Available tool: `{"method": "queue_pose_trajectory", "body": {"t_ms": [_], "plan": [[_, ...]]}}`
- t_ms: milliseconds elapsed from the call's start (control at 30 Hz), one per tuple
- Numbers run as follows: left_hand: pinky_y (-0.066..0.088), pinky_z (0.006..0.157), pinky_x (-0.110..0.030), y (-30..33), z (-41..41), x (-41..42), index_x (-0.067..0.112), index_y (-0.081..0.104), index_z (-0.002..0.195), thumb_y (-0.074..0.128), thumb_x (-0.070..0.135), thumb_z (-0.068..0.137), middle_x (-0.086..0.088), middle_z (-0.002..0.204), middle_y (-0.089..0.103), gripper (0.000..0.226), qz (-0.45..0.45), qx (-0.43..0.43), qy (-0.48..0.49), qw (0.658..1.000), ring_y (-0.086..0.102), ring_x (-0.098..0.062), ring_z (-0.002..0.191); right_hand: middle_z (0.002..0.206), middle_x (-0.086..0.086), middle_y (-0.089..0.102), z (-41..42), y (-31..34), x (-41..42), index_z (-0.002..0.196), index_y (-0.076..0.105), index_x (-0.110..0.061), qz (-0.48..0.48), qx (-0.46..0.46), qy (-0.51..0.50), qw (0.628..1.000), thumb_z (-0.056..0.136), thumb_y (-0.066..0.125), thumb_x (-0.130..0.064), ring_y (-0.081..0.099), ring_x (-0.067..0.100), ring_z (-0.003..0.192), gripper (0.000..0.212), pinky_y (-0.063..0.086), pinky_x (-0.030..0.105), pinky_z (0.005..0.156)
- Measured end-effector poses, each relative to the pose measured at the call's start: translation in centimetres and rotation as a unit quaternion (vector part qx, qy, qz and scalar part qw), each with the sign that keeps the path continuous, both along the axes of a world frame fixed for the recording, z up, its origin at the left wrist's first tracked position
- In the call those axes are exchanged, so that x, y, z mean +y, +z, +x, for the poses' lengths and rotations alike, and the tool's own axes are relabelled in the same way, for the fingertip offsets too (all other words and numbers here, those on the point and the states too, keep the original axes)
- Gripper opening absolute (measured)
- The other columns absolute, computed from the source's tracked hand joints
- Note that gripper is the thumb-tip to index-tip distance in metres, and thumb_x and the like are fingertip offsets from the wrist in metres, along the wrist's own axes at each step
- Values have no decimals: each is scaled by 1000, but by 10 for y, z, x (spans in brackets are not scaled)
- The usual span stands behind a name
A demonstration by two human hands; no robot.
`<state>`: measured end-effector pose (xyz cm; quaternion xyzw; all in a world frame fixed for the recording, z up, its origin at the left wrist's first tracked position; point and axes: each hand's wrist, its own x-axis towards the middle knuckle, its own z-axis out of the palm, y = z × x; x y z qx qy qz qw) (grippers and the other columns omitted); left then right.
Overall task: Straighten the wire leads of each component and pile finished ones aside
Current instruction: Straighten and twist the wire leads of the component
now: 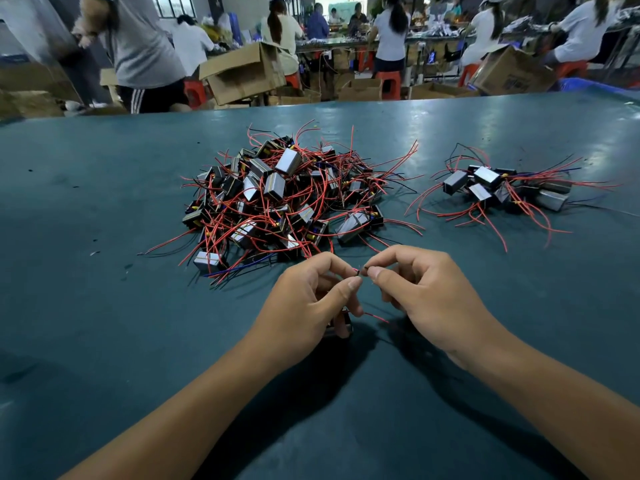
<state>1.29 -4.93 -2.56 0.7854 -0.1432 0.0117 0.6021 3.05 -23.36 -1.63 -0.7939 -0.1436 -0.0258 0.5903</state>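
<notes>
— Two heaps, you said? Start with the biggest thing.

— One dark teal table (104,306) fills nearly the whole view. Beyond its far edge, people work at benches among open cardboard boxes (242,72) and red stools (389,83).

— And the heaps?

— At the table's centre lies the large pile (277,199): small black-and-silver box components tangled in red, black and blue leads. Well apart, toward the right, sits the smaller pile (502,190) of the same parts, its red leads fanning outward.

— Where are the hands?

— Both bare forearms reach in from the bottom edge and meet just in front of the large pile. The left hand (311,299) has its fingers curled, thumb and forefinger pinching a thin wire lead (358,271). The right hand (422,292) pinches the same lead from the other side, fingertips almost touching the left's.

— And the component itself?

— The held component (341,325) is tucked beneath the left hand, mostly hidden. A red lead (377,317) trails from it toward the right, between the two hands.
</notes>
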Motion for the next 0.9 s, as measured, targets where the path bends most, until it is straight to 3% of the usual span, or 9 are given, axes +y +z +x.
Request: {"method": "queue_pose_trajectory", "body": {"t_ms": [267,367,467,567,667,767,833,900], "plan": [[47,50,-23,-2,1,-1,11,60,96,61,17,99,-9,73,73,8,-16,4,-9,1000,63,-21,48,54,-3,53,-2,1,1,82,71,-24,26,8,22,999,92,66,-20,36,10,46,12,31,16,41],[53,51,-32,-1,1,0,10,60,96,62,18,99,-9,73,73,9,-21,1,-13,1000,63,-24,50,54,-4,52,-4,2,1,82,71,-24,27,0,26,999,91,69,-22,35,6,44,9,30,14,41],[53,52,-40,-1,0,-1,8,61,94,63,16,98,-8,71,72,9,-21,-6,-10,1000,62,-29,51,54,-2,49,-5,2,3,80,70,-22,36,-5,20,999,90,70,-22,36,10,48,10,29,22,46],[49,45,-30,-2,1,-4,5,63,89,65,12,96,-8,67,70,10,-30,-6,-6,1000,58,-23,48,56,1,48,-5,1,4,78,70,-17,46,1,17,999,89,70,-19,37,16,55,11,28,30,52],[43,45,-19,-4,0,-5,5,64,87,66,11,95,-6,64,69,10,-26,-5,-2,1000,53,-10,45,55,-8,55,-4,-1,4,76,71,-13,47,0,12,999,88,71,-16,41,5,51,12,33,18,50],[42,45,-19,-5,0,-6,7,64,86,67,11,93,-4,63,69,9,-28,-5,0,1000,52,-8,46,55,-10,60,-4,0,5,74,71,-12,60,10,8,998,87,71,-10,44,-2,47,13,33,9,50],[42,45,-19,-6,0,-7,10,64,84,69,12,92,-4,63,69,9,-27,-7,1,1000,52,-9,45,56,-6,61,-5,1,7,73,70,-11,59,14,5,998,87,70,-8,45,1,50,14,34,11,51],[45,47,-21,-5,-1,-7,11,64,83,71,15,90,-6,65,70,10,-29,-6,-1,1000,55,-10,47,60,9,63,-4,1,7,73,70,-10,51,11,1,999,87,70,-9,48,8,57,14,37,20,54]]}}
